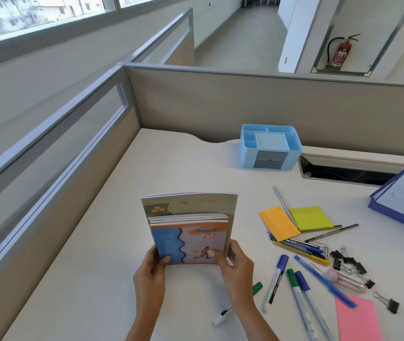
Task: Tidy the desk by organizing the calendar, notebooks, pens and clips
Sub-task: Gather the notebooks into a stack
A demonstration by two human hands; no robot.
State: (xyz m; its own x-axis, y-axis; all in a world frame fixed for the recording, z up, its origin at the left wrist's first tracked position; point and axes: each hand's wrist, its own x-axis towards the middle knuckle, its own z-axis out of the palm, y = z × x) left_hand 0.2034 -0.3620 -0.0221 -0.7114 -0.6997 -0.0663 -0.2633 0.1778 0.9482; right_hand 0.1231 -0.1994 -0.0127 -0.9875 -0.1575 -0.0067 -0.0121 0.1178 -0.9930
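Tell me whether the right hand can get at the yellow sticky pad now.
Probably not yet: the right hand grips the notebook stack with the left hand. Once it lets go, the yellow sticky pad lies uncovered.

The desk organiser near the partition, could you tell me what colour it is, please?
Light blue desk organiser, with grey drawers in front; the head view shows it.

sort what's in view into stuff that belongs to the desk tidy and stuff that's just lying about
Belongs to the job:
stack of notebooks, held by the left hand and right hand
pens
markers
binder clips
blue organizer

Just lying about:
yellow sticky notes
orange note
pink sheet
fire extinguisher, beyond the partition
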